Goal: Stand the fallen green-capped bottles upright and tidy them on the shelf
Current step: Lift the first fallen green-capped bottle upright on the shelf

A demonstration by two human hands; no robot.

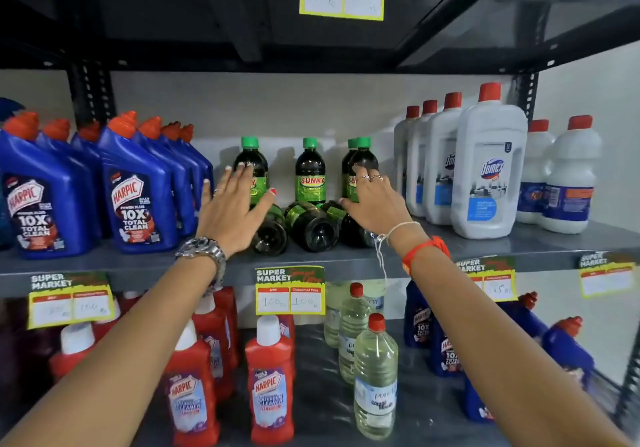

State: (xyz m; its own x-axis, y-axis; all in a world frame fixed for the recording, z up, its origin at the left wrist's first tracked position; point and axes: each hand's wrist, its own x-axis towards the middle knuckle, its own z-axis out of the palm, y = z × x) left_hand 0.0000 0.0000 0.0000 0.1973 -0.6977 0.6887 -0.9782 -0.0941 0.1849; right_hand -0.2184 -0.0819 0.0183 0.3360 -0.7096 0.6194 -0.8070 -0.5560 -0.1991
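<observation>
Both hands, left hand [231, 204] and right hand [372, 200], reached in with fingers spread, gripping nothing. Three dark green-capped plastic bottles [311, 226] lay fallen on the grey metal shelf [485, 249].

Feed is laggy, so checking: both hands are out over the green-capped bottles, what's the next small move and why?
Probably lower the left hand onto the fallen bottle just under it and close around it. Three bottles lie on their sides at the shelf front, bases outward, and both hands are open and empty, the right hand over another.

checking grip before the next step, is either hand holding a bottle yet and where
Nothing is held. The left hand and right hand are open with spread fingers, reaching over the fallen green-capped bottles, not closed on any.
</observation>
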